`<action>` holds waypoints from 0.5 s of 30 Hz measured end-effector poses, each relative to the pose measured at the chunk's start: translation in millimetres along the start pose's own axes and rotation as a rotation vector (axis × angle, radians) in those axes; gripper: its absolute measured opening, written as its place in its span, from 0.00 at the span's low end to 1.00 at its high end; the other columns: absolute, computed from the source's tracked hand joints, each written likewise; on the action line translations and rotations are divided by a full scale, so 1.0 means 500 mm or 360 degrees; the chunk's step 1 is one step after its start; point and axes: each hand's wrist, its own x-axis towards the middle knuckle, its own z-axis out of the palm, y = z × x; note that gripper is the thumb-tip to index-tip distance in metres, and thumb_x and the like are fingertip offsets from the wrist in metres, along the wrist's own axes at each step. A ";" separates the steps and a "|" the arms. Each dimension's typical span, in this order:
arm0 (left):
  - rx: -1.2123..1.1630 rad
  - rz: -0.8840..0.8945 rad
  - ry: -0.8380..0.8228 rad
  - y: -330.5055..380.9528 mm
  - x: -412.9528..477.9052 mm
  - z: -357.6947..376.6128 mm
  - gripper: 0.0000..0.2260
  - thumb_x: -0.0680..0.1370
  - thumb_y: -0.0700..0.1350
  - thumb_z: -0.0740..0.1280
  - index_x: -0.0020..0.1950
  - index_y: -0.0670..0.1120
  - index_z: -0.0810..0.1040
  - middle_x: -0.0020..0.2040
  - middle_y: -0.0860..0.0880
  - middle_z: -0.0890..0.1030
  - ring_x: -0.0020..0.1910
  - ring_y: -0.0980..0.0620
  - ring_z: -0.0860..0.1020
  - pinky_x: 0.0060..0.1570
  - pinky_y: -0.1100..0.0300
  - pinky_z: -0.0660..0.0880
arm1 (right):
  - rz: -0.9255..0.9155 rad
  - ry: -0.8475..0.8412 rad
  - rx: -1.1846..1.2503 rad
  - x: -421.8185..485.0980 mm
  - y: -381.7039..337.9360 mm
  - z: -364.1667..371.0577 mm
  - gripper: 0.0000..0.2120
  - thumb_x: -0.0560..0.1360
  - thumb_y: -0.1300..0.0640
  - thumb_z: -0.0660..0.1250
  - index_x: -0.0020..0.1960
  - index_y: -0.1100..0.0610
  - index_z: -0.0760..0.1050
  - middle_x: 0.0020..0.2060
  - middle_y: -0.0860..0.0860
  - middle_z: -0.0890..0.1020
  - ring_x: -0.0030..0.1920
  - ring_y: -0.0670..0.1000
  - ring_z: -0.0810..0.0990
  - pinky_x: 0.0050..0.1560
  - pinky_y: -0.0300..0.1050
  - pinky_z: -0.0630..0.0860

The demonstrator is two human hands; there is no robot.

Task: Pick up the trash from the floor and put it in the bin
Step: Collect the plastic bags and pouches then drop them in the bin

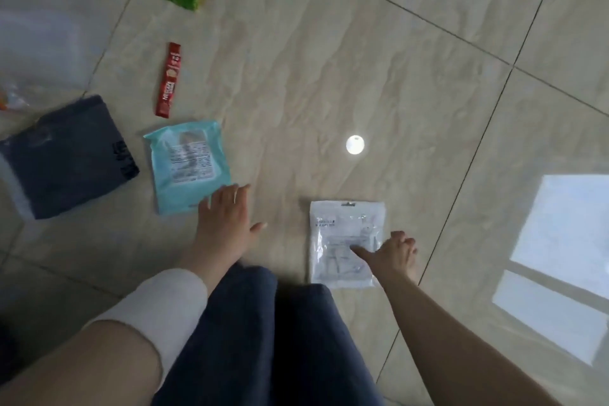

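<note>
While both hands reach down, the open left hand [224, 217] meets the teal packet [188, 165]; the right hand [392, 252], loosely open, touches the clear pouch [346, 227] on the floor [329, 59]. Next: pinch and lift; no bin visible.

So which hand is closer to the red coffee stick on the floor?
Left. The left hand is at the teal pack's near corner, just below the red coffee stick; the right hand is far right, on the white pouch.

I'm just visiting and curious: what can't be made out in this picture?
- Bin: nowhere in the head view.
- Clear plastic: blurred, cut by the left edge.
- White pouch print: too small to read.
- Right hand: grip unclear; fingers curl at the pouch's edge.
</note>
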 end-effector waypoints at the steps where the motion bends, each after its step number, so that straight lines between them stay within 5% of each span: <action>1: 0.0008 0.0043 0.0053 -0.001 0.034 0.025 0.33 0.73 0.58 0.66 0.73 0.44 0.61 0.70 0.42 0.70 0.70 0.42 0.67 0.67 0.46 0.65 | 0.0049 0.0006 0.0055 0.038 0.006 0.028 0.45 0.63 0.40 0.75 0.67 0.65 0.60 0.64 0.61 0.67 0.65 0.59 0.66 0.64 0.48 0.65; 7: -0.0084 0.0135 0.0319 -0.013 0.166 0.109 0.30 0.72 0.55 0.69 0.68 0.41 0.69 0.64 0.39 0.76 0.63 0.39 0.74 0.61 0.42 0.68 | 0.0088 0.0280 0.0433 0.161 0.055 0.145 0.44 0.54 0.48 0.82 0.61 0.65 0.65 0.57 0.61 0.71 0.58 0.60 0.67 0.60 0.52 0.64; 10: -0.0222 0.0008 0.0398 -0.022 0.175 0.114 0.30 0.72 0.55 0.69 0.69 0.42 0.68 0.65 0.40 0.75 0.65 0.40 0.72 0.63 0.43 0.67 | 0.0137 0.0237 0.0729 0.177 0.068 0.158 0.30 0.58 0.52 0.81 0.51 0.62 0.71 0.49 0.59 0.78 0.44 0.55 0.73 0.43 0.47 0.69; 15: -0.0470 -0.0328 0.0429 -0.060 0.147 0.086 0.31 0.72 0.55 0.69 0.70 0.42 0.66 0.67 0.40 0.73 0.67 0.40 0.70 0.64 0.45 0.65 | -0.0183 0.0292 0.0512 0.155 0.027 0.128 0.12 0.68 0.52 0.74 0.40 0.60 0.75 0.44 0.61 0.81 0.38 0.56 0.74 0.38 0.43 0.66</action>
